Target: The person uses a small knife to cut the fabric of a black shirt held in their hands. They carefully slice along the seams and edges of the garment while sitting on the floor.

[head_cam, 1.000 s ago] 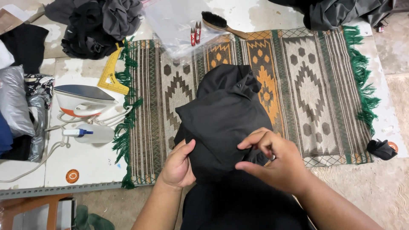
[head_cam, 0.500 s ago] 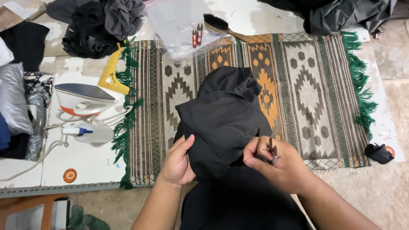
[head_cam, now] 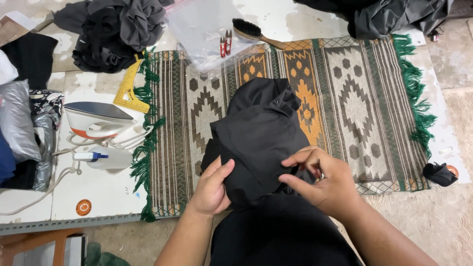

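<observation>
A black garment (head_cam: 261, 135) lies bunched on a patterned rug (head_cam: 345, 98) with green fringe, its lower part hanging over the table edge toward me. My left hand (head_cam: 211, 189) presses flat on the garment's lower left edge. My right hand (head_cam: 322, 181) pinches the fabric at the lower right, fingers curled; a small dark metal tool seems to sit between them, but it is mostly hidden.
A clothes iron (head_cam: 96, 120), spray bottle (head_cam: 106, 157) and yellow set square (head_cam: 127, 93) sit left of the rug. Red thread snips (head_cam: 225, 45), a clothes brush (head_cam: 253, 32) and a clear plastic bag (head_cam: 204, 24) lie at the back. Dark clothing piles (head_cam: 116, 29) fill the far corners.
My right hand has shifted slightly right and reworked its pinch on the fabric. My left hand stays pressed on the garment's edge.
</observation>
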